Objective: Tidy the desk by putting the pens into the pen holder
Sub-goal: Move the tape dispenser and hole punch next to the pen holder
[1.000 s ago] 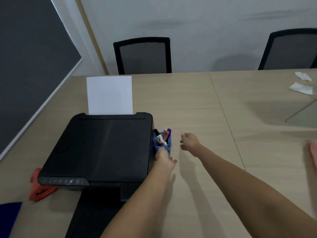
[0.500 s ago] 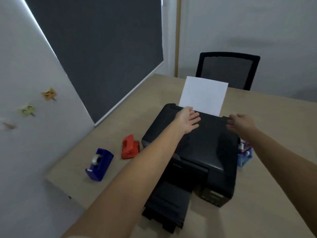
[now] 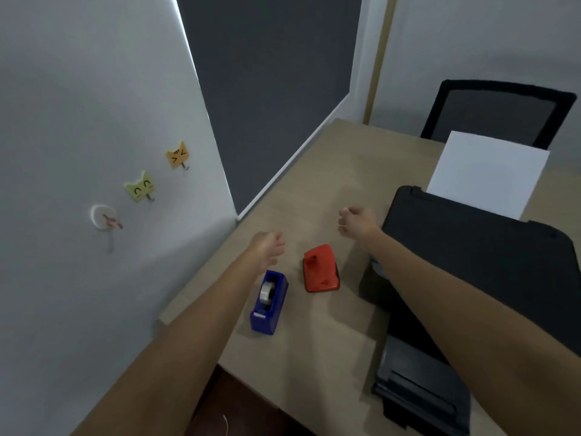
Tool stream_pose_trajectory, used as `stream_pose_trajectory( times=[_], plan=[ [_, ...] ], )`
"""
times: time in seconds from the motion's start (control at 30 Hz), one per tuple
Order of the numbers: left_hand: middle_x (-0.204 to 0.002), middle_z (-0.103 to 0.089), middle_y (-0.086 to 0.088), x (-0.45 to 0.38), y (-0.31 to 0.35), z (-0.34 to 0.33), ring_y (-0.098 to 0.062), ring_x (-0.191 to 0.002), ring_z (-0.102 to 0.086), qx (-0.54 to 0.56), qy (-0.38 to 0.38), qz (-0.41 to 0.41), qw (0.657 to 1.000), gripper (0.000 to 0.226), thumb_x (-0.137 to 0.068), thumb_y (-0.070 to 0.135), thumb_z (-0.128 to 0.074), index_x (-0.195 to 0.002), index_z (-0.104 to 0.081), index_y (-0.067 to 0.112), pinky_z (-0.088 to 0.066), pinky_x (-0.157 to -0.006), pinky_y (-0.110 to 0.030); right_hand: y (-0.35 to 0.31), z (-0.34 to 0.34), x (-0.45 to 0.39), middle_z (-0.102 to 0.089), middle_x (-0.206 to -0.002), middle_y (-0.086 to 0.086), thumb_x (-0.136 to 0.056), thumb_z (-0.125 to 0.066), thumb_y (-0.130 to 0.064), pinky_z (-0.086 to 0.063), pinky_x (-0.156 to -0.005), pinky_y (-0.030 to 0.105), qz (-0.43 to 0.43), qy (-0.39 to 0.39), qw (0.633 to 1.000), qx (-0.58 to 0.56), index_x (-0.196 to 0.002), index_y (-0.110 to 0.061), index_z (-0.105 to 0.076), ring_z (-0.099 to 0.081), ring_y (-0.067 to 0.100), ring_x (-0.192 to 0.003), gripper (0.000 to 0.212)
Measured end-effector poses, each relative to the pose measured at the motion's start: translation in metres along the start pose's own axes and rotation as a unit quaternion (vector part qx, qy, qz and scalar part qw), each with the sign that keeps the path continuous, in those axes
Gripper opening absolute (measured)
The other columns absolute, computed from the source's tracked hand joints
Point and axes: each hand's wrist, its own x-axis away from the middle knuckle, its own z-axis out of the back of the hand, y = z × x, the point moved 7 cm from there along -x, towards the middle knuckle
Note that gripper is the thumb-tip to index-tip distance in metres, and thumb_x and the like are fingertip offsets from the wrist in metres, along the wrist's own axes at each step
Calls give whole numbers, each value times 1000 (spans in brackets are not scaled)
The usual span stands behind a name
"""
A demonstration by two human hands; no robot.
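Pale grey wall (image 3: 78, 105) along the left, with a dark panel (image 3: 270, 89) set into it farther back. Light wooden surface (image 3: 314, 190) reaching from the lower middle to the far corner. Black printer (image 3: 478, 256) on the right side of the surface, a white sheet of paper (image 3: 484, 174) standing up from its rear feed. Black mesh-backed chair (image 3: 500, 111) behind the surface, at the upper right.

Two bare forearms reaching in from the bottom edge. Left hand (image 3: 267, 247) held above the near left part of the surface, fingers curled loosely inward, empty; grip neither clamped nor spread. Right hand (image 3: 356, 220) held just left of the printer's near corner, fingers likewise curled into a loose fist around nothing.

Blue tape dispenser (image 3: 268, 302) on the surface just beneath the left wrist, a roll of clear tape inside it. Red hole punch (image 3: 320, 269) just to its right, between the two forearms, apart from both hands.

Three small hooks on the wall: an orange cat face (image 3: 177, 154), a green cat face (image 3: 140, 187), and a round white one (image 3: 102, 217) lowest.

Pens and pen holder out of sight here; whereabouts cannot be told from this view.
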Motion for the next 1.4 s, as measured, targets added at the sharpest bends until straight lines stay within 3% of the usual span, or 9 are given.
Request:
stream_pose_trajectory(
  times=[0.1, 0.2, 0.27, 0.33, 0.5, 0.7, 0.9, 1.03, 1.4],
  plan=[
    [-97, -59, -6, -12, -34, 35, -20, -84, -55, -127, 34, -25, 991, 20, -95, 29, -52, -81, -59, 16, -41, -74, -29, 18, -33, -2, -67, -113, 17, -91, -52, -18, -48, -96, 38, 20, 7, 978, 208, -109, -8, -68, -63, 34, -107, 26],
    [-143, -46, -12, -19, -79, 47, -26, -127, -50, -143, 0, -19, 990, 72, -85, 49, -64, -140, -43, 8, -42, -99, -35, 45, -52, 1, -60, -127, 22, -94, -47, -18, -42, -100, 37, 29, 5, 943, 333, -121, 2, -58, -54, 37, -121, 35],
    [-151, -37, -5, -17, -112, 50, -26, -133, -46, -109, -25, -9, 994, 93, -78, 47, -72, -151, -25, 15, -44, -98, -34, 67, -58, 0, -54, -132, 25, -95, -46, -22, -39, -102, 38, 15, 7, 930, 367, -126, 5, -48, -50, 39, -125, 42],
    [-144, -49, -3, -19, -137, 49, -22, -124, -55, -103, -52, -49, 992, 87, -71, 35, -83, -143, -36, 23, -51, -90, -26, 88, -60, -6, -53, -134, 24, -95, -49, -24, -38, -103, 38, -18, 11, 924, 383, -130, 6, -45, -50, 38, -126, 46],
    [-109, -65, 18, -19, -161, 59, 12, -94, -64, -88, 85, -155, 980, 75, -65, 8, -85, -128, -52, 30, -53, -73, -9, 105, -63, -8, -66, -119, 23, -84, -64, -20, -51, -96, 40, -89, 49, 961, 257, -116, 1, -64, -62, 37, -112, 38],
    [-100, -73, -3, -4, -183, 61, -23, -92, -71, -148, 193, -119, 963, 56, -66, 22, -82, -118, -62, 15, -58, -78, -39, 94, -69, 7, -67, -101, 10, -82, -65, -13, -59, -61, 23, -114, 37, 976, 181, -106, 3, -66, -70, 30, -95, 29],
    [-98, -65, -10, 11, -144, 72, -22, -80, -62, -25, 183, -78, 980, 44, -76, 16, -79, -113, -61, 1, -49, -59, -23, 34, -62, 26, -58, -101, 15, -88, -61, -3, -60, -53, 34, -72, -26, 997, 20, -117, 5, -56, -69, 37, -87, 31],
    [-82, -67, 0, 41, -92, 54, -11, -75, -63, 29, 167, -149, 974, 21, -76, 11, -78, -92, -65, 8, -53, -64, -26, -2, -20, 34, -57, -125, 19, -88, -63, -8, -63, -71, 39, -40, -41, 998, -29, -133, 3, -46, -69, 37, -96, 49],
    [-78, -74, -9, 128, 22, -144, -28, -85, -72, 2, 37, -284, 958, 20, -63, 24, -84, -73, -68, 15, -59, -79, -47, -32, 262, 91, -48, -128, 19, -87, -64, -3, -62, -55, 34, 27, 45, 987, -153, -137, 1, -33, -60, 40, -110, 60]
  ],
)
